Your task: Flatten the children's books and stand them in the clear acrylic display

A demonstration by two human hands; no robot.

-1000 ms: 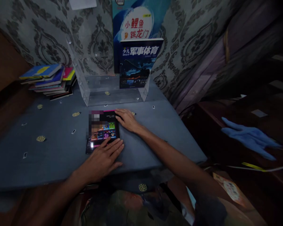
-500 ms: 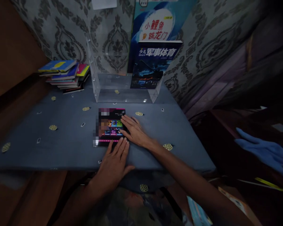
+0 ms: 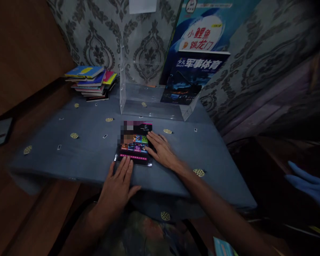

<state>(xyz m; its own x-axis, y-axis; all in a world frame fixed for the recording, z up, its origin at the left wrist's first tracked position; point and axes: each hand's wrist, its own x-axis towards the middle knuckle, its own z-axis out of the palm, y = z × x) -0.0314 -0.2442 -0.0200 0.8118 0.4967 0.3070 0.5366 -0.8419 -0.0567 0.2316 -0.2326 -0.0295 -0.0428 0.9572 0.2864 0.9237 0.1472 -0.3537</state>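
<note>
A dark book with a bright pink and multicoloured cover (image 3: 135, 141) lies flat on the grey-blue tablecloth (image 3: 82, 149). My left hand (image 3: 120, 185) lies flat with fingers stretched out, its fingertips touching the book's near edge. My right hand (image 3: 161, 151) rests open and flat on the book's right side. Behind the book stands a clear acrylic book stand (image 3: 152, 103). In it lean a dark blue book with white Chinese lettering (image 3: 193, 80) and a taller light blue book (image 3: 202, 33) behind it.
A stack of several colourful books (image 3: 90, 81) lies at the table's back left. Patterned wallpaper (image 3: 101, 39) backs the table. A blue-gloved hand (image 3: 312, 183) of another person shows at the far right. Dark wooden furniture stands to the left and right.
The view has swung left, so everything sits further right in the picture. My right hand slid down the book's right edge toward me. My left hand drew back to the book's near edge.
</note>
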